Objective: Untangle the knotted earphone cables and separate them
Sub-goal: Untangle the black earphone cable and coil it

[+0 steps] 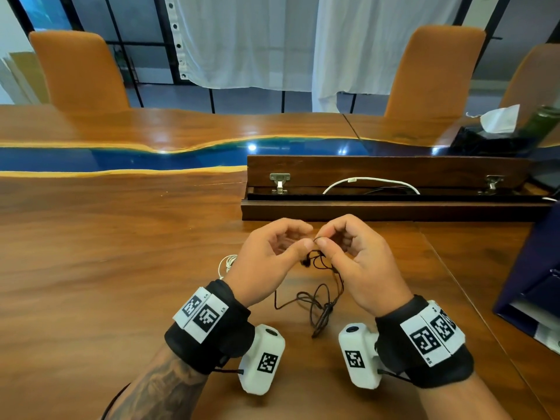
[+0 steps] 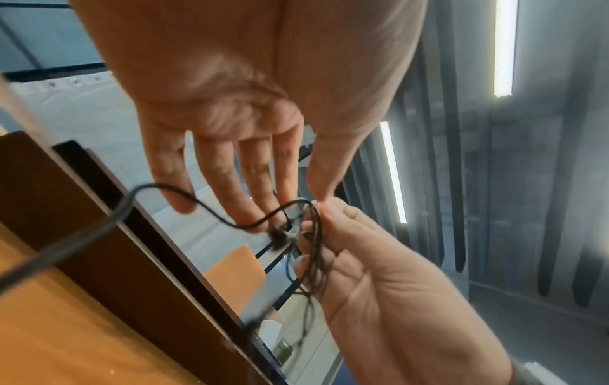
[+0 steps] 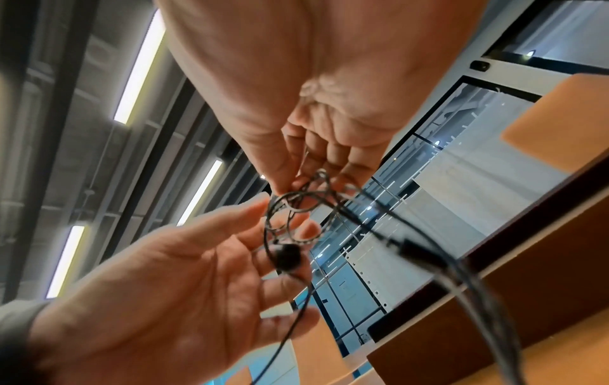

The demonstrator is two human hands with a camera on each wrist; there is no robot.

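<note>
A tangled black earphone cable (image 1: 318, 259) is held up over the wooden table (image 1: 106, 268); its lower loops (image 1: 321, 304) rest on the tabletop. My left hand (image 1: 306, 237) pinches a loop of the knot between thumb and forefinger. My right hand (image 1: 323, 237) pinches the same knot right beside it, fingertips nearly touching. In the right wrist view the right hand (image 3: 309, 182) grips the loops (image 3: 296, 208), and a black earbud (image 3: 288, 256) dangles before the left hand (image 3: 283, 216). In the left wrist view the knot (image 2: 313, 234) sits between both hands. A white earphone cable (image 1: 227, 263) lies on the table, partly hidden behind my left hand.
Just beyond the hands is an open wooden cable hatch (image 1: 388, 171) with a white cord (image 1: 372, 180) inside. A tissue box (image 1: 497, 128) and a dark bottle (image 1: 542, 119) stand at the far right. A dark blue bag (image 1: 533, 283) is at the right edge. Orange chairs (image 1: 81, 71) line the far side.
</note>
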